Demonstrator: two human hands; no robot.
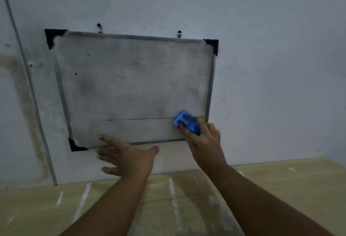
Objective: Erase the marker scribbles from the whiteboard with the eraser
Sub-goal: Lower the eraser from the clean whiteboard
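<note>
1 whiteboard (131, 89) | 1 eraser (186, 122) gripped, right hand (204, 142) | left hand (127, 157) spread, empty

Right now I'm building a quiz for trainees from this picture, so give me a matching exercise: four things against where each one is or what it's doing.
Things:
1. eraser
2. left hand
3. right hand
4. thin dark line

States:
A. spread open at the whiteboard's bottom edge
B. runs across the lower board
C. blue, pressed at the lower right corner
D. gripping the eraser

Pairs: 1-C, 2-A, 3-D, 4-B
</note>
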